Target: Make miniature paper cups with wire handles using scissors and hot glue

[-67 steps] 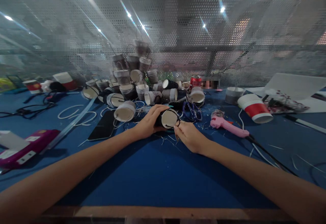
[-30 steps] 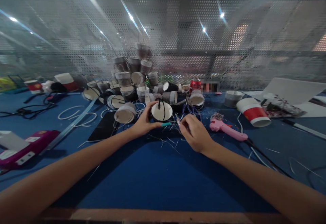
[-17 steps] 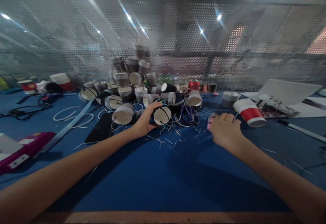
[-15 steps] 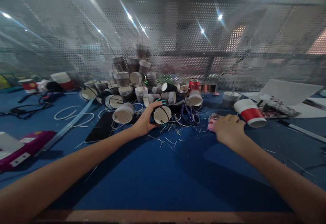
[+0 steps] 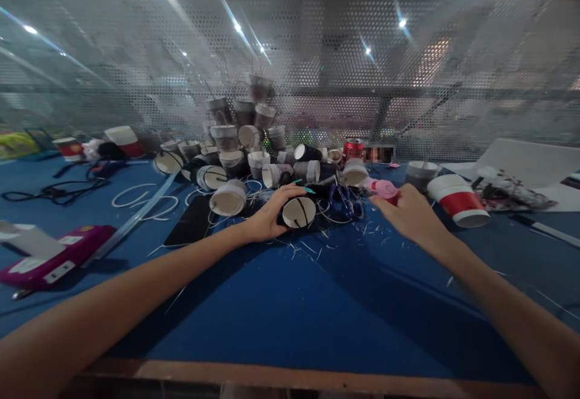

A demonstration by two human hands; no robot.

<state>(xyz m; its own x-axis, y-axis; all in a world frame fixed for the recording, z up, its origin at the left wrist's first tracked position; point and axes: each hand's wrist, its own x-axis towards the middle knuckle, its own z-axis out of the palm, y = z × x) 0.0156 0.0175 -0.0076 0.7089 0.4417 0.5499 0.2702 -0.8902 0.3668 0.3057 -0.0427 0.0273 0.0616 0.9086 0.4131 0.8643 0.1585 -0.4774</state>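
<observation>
Cup clasped under left fingers (mouth showing); right fingers gripping pink glue gun.

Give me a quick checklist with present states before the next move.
1. Left hand on the held cup: ok, gripping its side.
2. Right hand gripping the pink gun: ok.
3. Gun apart from the held cup: ok.
4. Table free of scraps: not ok, pale bits lie near the held cup.
5. Gun hot: cannot tell.
</observation>
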